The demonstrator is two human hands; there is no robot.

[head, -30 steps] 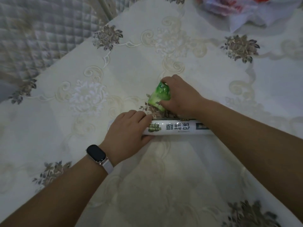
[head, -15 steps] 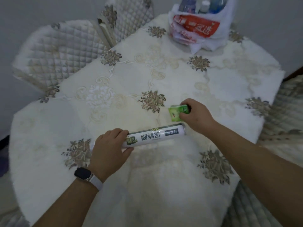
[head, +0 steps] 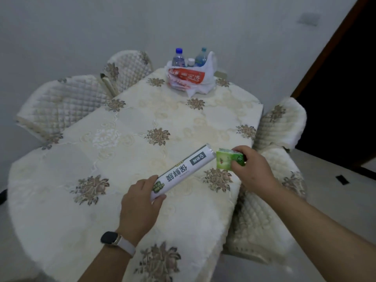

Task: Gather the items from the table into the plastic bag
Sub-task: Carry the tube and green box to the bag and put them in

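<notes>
Head: left hand (head: 138, 206) round roll (head: 183, 171), right hand (head: 252, 169) round green packet (head: 225, 160), perhaps tissues.

Roll (head: 183, 171): near end partly covered by left grip (head: 139, 206), small print on label unreadable. Green packet (head: 225, 161): right part under right grip (head: 254, 171), print blurred. Plastic bag (head: 189, 78): bottles (head: 178, 57) show tops only, lower bodies hidden inside, labels too small to read, rest of contents can't tell. Forearms cut off: left by bottom edge, right at bottom-right corner. Surface (head: 61, 190) near end runs off bottom edge. Watch (head: 108, 238) face dark, nothing legible.
</notes>
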